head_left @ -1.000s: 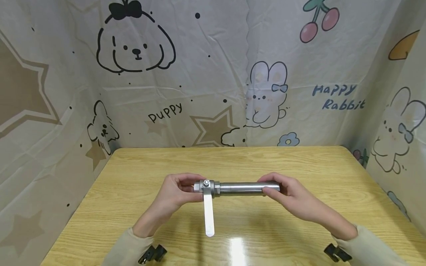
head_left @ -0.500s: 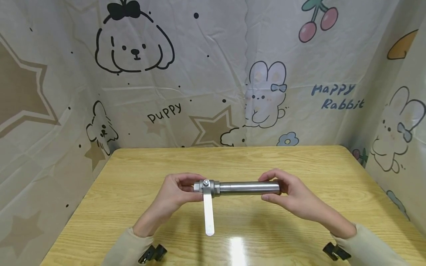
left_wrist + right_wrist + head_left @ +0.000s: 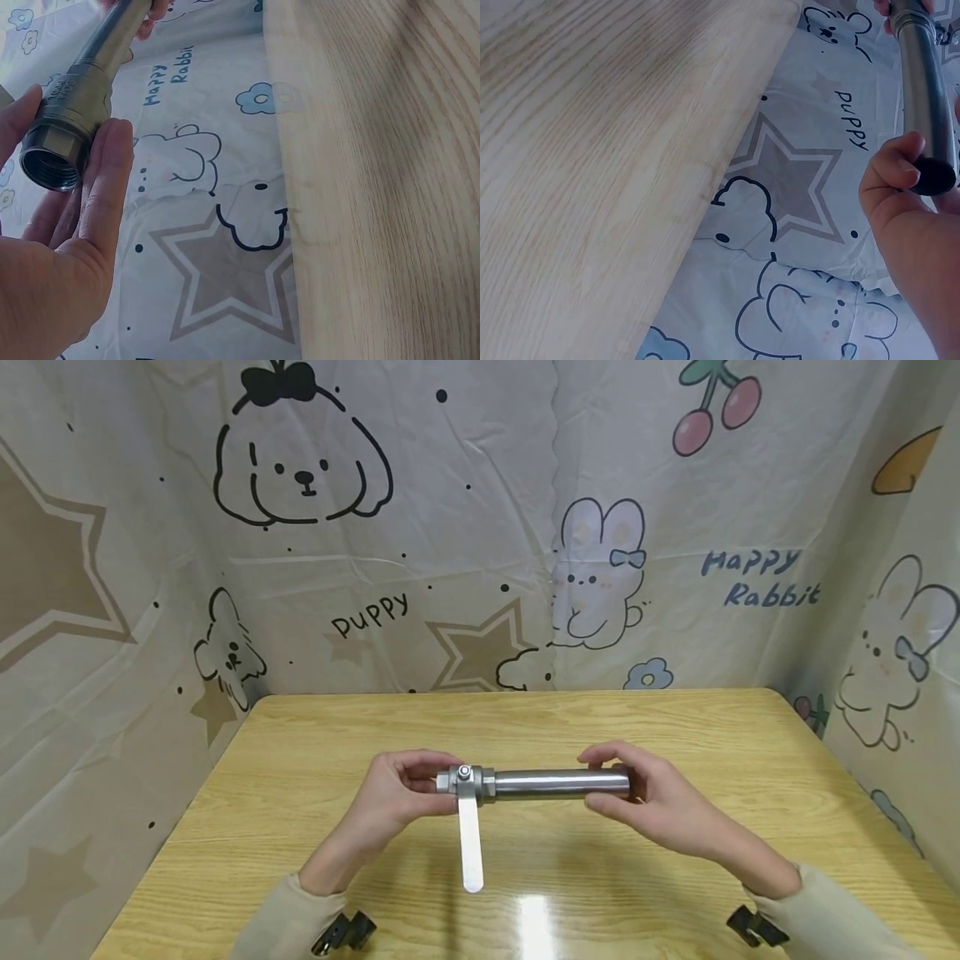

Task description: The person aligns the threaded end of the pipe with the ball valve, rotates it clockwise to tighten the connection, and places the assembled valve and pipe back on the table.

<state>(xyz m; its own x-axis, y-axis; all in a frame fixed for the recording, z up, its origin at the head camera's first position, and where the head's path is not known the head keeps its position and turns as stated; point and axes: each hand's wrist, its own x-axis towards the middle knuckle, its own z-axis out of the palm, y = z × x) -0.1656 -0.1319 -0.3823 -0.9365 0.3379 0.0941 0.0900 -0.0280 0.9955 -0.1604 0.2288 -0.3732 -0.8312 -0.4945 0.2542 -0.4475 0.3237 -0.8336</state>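
A steel ball valve [image 3: 466, 782] with a long flat lever handle [image 3: 470, 847] is held up over the table, joined in line with a smooth metal pipe [image 3: 547, 783]. My left hand [image 3: 393, 793] grips the valve's left end between thumb and fingers. In the left wrist view, the threaded opening of the valve [image 3: 54, 161] faces the camera. My right hand [image 3: 660, 789] holds the pipe's right end, thumb along the lower edge, fingers arched over the top and partly hidden behind. The right wrist view has the pipe's dark end [image 3: 934, 176] between the fingers.
Below the hands lies a wood-grain table [image 3: 315, 727]. A printed cloth [image 3: 480, 527] with cartoon animals and stars hangs behind it and at both sides. Each sleeve carries a black clip [image 3: 345, 933] near the wrist.
My right thumb has slid off the front of the pipe to its lower edge, and the fingers have lifted and shifted slightly left. The left hand and valve stay nearly still.
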